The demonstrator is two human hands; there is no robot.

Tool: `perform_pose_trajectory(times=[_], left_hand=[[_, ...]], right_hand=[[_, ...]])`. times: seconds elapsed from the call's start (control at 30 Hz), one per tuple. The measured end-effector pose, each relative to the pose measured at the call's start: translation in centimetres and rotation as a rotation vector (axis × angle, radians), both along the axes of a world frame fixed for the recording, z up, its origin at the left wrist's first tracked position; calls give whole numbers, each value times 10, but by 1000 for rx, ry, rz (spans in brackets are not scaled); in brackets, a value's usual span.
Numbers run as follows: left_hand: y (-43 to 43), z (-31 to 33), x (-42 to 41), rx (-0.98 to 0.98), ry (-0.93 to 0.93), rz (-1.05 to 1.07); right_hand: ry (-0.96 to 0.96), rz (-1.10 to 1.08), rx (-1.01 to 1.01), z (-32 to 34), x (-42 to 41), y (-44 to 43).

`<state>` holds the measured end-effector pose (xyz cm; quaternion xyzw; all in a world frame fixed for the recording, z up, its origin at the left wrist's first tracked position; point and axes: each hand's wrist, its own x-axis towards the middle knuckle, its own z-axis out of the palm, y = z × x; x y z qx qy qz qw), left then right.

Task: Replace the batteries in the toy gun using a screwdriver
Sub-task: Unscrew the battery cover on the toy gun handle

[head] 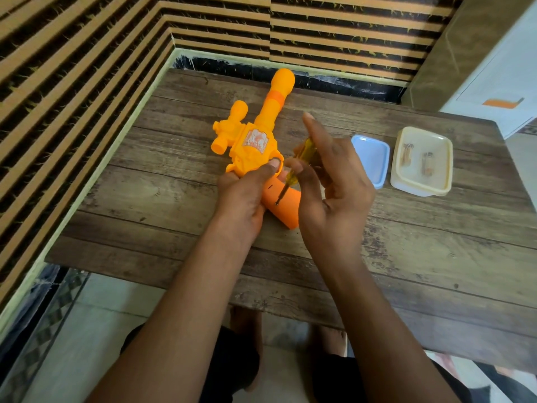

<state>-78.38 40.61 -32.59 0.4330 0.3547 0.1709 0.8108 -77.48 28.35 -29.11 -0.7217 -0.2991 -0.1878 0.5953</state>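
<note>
Hands: two, both busy. The left hand [241, 196] grips the toy gun [258, 141] where the trigger guard meets the grip, with the fingers curled round it and the thumb on the guard ring. The right hand [331, 181] pinches the screwdriver [303, 151] by its clear yellow handle between thumb and fingertips. At least one finger stands straight, pointing away from the body. The shaft angles down and left, and the tip sits on a small dark spot on the side of the gun's grip, probably a screw, too small to confirm.

One toy gun, orange plastic, lies on its side on the table [406, 257]. The barrel points to the far edge and the grip points toward the person. A scope-like part sticks out on its left, and there is a pale sticker on the body.

One wooden plank table, worn finish.

To the right of the hands, well clear of the gun:
- One blue lid [373, 161] lies flat.
- One cream plastic box [398, 175] sits just beside it on the right, open.
- Two small objects [427, 167] are inside the box, too blurred to identify.

Two bare feet [247, 333] show under the near table edge, on a tiled floor.

A striped slat wall [87, 82] runs along the left and far sides.
</note>
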Motion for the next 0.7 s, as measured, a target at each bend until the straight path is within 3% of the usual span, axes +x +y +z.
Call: perform_pose_trajectory(times=[0.7], left_hand=[[0, -1, 0, -3, -4, 2]], right_hand=[[99, 43, 42, 0, -4, 4]])
